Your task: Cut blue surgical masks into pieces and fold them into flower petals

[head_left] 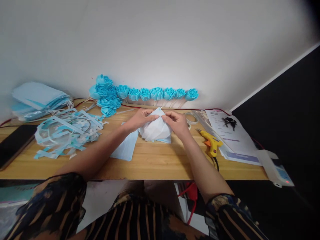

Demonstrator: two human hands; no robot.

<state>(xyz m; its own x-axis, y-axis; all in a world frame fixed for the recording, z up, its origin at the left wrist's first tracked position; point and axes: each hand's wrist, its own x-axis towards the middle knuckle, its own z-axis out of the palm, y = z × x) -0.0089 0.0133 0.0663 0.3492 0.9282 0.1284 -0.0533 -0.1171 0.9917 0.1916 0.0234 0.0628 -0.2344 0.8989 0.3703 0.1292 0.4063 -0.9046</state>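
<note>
Thin white and pale blue fabric sheets (156, 129) fan out in the middle of the wooden table, under and between my hands. My left hand (143, 119) pinches the upper left edge of the top piece between thumb and fingers. On the opposite side, my right hand (177, 122) grips the same piece, both thumbs close together near its pointed top. Whether the held piece is separate from those beneath cannot be made out. A flat pale blue sheet (128, 146) lies beside my left forearm, which partly covers it.
Blue fabric flowers (157, 94) on sticks line the wall. Left are stacked face masks (37, 98), scraps (67, 131) and a phone (17, 143). Right are a tape roll (191, 118), a yellow glue gun (211, 143), papers (230, 141), keys (229, 122) and a power strip (273, 168).
</note>
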